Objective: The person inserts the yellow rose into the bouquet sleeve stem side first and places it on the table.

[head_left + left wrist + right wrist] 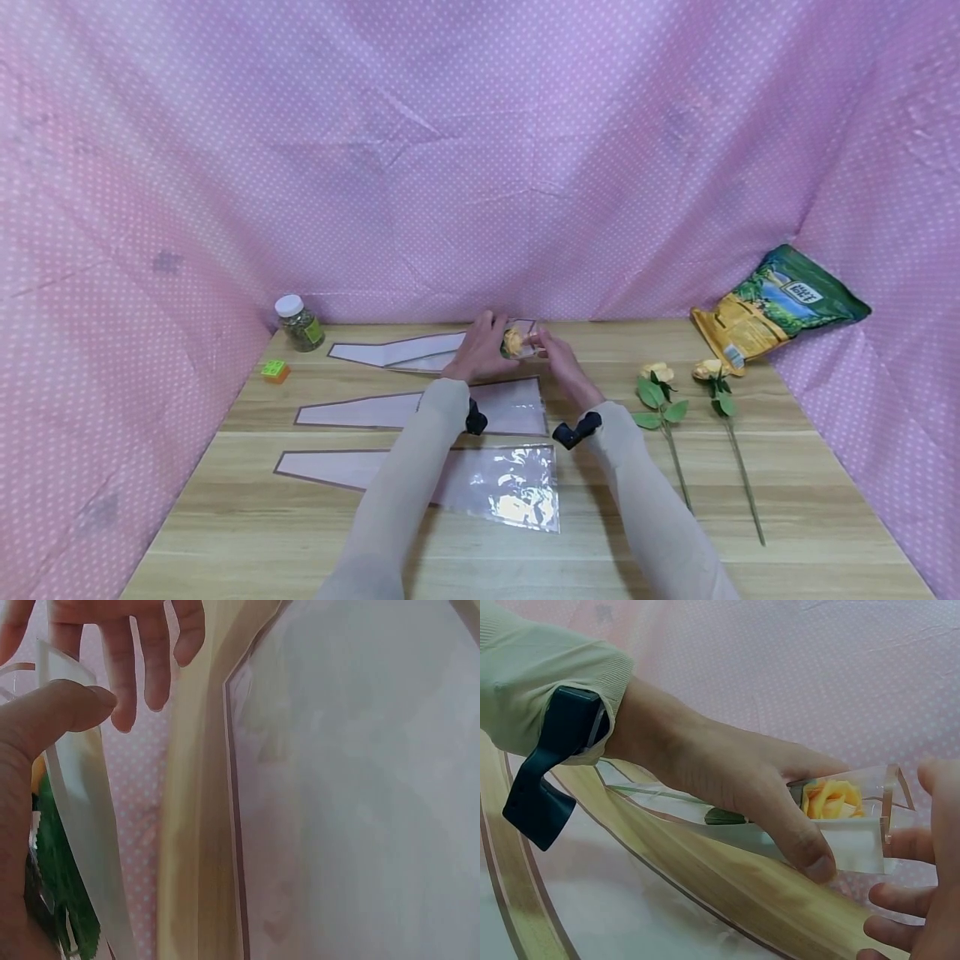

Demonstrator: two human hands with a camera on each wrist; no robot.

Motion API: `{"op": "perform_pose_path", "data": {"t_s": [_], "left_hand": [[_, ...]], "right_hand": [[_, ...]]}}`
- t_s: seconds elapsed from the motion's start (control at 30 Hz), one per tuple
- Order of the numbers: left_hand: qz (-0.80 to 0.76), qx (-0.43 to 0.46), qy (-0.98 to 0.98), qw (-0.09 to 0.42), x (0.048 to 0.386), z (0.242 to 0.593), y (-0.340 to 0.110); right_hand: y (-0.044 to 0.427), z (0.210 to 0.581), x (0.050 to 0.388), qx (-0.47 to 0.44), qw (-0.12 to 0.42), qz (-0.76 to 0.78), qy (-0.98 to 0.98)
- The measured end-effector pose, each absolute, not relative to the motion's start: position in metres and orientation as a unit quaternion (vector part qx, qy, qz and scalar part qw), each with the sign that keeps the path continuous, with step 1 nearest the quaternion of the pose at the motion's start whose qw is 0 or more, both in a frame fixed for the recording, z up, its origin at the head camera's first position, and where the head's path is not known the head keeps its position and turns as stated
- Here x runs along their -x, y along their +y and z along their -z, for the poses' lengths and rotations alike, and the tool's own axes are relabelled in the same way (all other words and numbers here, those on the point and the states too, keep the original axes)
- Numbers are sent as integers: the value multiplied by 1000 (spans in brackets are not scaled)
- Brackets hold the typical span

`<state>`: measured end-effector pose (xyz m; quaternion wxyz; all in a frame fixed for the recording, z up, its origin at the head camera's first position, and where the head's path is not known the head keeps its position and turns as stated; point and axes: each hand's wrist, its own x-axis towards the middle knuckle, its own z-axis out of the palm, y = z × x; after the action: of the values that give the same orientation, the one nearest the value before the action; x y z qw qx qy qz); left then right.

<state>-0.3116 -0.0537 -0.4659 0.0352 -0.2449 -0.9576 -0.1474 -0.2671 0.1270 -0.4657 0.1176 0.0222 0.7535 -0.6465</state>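
Note:
At the far side of the table my left hand grips a clear-and-white flower sleeve with a yellow rose inside it. The thumb lies on the sleeve's near side, as the right wrist view shows; the other fingers are hidden behind it. Green leaves show through the film in the left wrist view. Beside the sleeve's open end is my right hand, with fingers extended. One of its fingers touches the rim, while the others stay spread and apart from the film.
Two flat flower sleeves lie nearer on the wooden table. Two yellow roses with stems lie at right, near a green-and-yellow bag. At left stand a white-lidded jar and a small green-and-orange block.

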Motion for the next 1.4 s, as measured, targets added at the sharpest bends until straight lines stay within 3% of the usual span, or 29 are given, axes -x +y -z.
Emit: {"op": "perform_pose_path", "data": {"t_s": [0.43,0.63,1.1,1.4], "left_hand": [[158,224,-961,33,313,469,-52],[146,221,-964,24,314,469,-52],[103,184,-977,18,316,478,-55],[160,185,-970,1,315,488,-68]], "right_hand": [[123,469,271,8,172,631,757],[120,469,274,12,172,618,767],[112,482,278,-21,-8,603,797],[116,487,279,-63,-46,587,806]]}}
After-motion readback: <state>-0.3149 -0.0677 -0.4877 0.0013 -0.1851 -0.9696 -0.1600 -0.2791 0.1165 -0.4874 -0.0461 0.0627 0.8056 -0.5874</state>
